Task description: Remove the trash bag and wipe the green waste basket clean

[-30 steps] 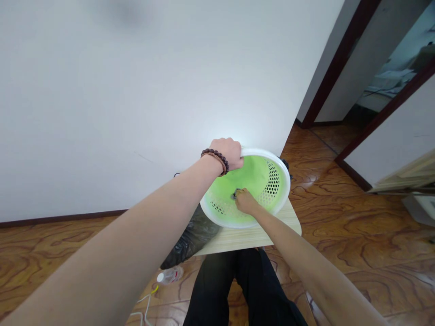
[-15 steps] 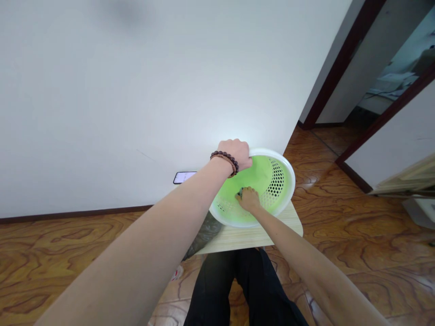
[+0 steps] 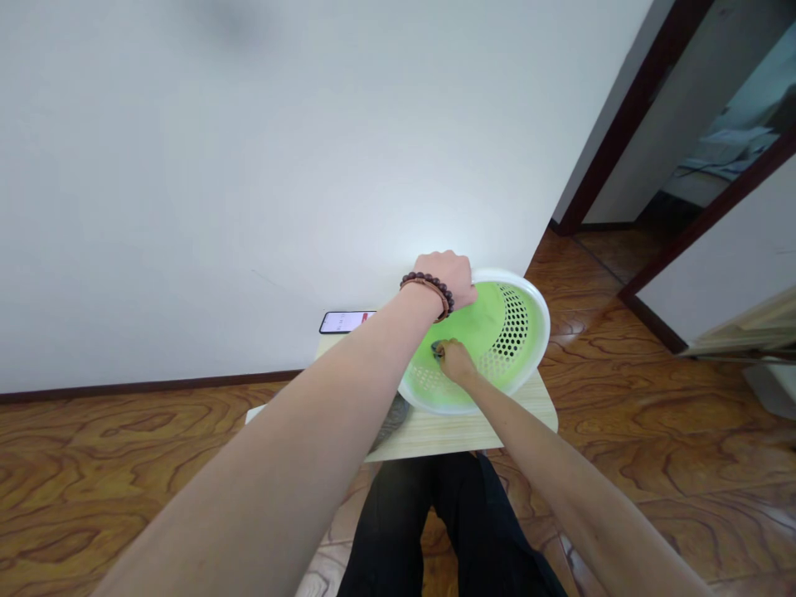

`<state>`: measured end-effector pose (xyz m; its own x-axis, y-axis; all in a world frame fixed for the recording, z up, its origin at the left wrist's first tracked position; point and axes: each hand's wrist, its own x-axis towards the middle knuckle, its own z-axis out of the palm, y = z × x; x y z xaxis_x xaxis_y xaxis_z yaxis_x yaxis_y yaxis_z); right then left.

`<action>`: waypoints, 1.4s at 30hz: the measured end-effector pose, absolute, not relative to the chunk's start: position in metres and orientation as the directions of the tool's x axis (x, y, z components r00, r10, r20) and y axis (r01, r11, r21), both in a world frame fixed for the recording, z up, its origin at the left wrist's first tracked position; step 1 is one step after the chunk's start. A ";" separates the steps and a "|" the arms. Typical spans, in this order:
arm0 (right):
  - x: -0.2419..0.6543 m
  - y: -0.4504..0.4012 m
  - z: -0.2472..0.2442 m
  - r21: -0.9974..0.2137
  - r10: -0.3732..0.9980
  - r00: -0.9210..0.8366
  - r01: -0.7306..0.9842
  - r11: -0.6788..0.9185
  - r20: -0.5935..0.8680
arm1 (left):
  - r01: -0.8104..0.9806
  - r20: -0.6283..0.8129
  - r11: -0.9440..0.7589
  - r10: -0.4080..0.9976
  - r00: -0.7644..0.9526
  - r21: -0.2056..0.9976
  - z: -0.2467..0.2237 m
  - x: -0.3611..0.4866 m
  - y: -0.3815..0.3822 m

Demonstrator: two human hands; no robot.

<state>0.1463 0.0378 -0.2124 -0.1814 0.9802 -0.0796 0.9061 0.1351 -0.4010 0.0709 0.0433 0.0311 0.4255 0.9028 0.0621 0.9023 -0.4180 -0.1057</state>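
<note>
A green basket [image 3: 485,323] with a white rim and rows of round holes leans tilted on a small light wood table [image 3: 522,410]. My left hand [image 3: 448,278], with a beaded bracelet at the wrist, is closed around the basket's upper left rim. Inside the basket, my right hand [image 3: 455,361] is closed on a small greyish scrubber [image 3: 438,350] pressed against the green inner surface. The scrubber is small and partly covered by the fingers.
A phone [image 3: 343,321] with a lit screen lies at the table's back left, by the white wall. A dark plastic bag [image 3: 395,419] sits left of the basket, partly behind my left arm. A doorway is at the right.
The basket and my left hand have shifted slightly right. My right hand has turned, with the scrubber a little further left in its grasp. More of the phone and table's left side shows.
</note>
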 end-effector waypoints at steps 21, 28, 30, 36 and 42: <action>0.163 0.033 -0.211 -0.412 0.949 -0.313 0.869 0.274 -0.030 | 0.898 0.052 -0.417 0.903 0.427 -0.142 0.031 0.066 0.045; 0.174 0.040 -0.208 -0.623 0.919 -0.369 0.754 0.208 -0.141 | 0.904 0.045 -0.406 0.909 0.415 -0.136 0.032 0.067 0.044; 0.178 0.041 -0.207 -0.679 0.906 -0.390 0.712 0.181 -0.167 | 0.903 0.037 -0.410 0.908 0.417 -0.127 0.032 0.068 0.044; 0.181 0.041 -0.214 -0.776 0.899 -0.414 0.611 0.156 -0.145 | 0.898 0.048 -0.421 0.902 0.429 -0.124 0.031 0.069 0.044; 0.173 0.037 -0.224 -0.729 0.934 -0.355 0.652 0.209 -0.050 | 0.882 0.052 -0.450 0.886 0.460 -0.138 0.030 0.071 0.045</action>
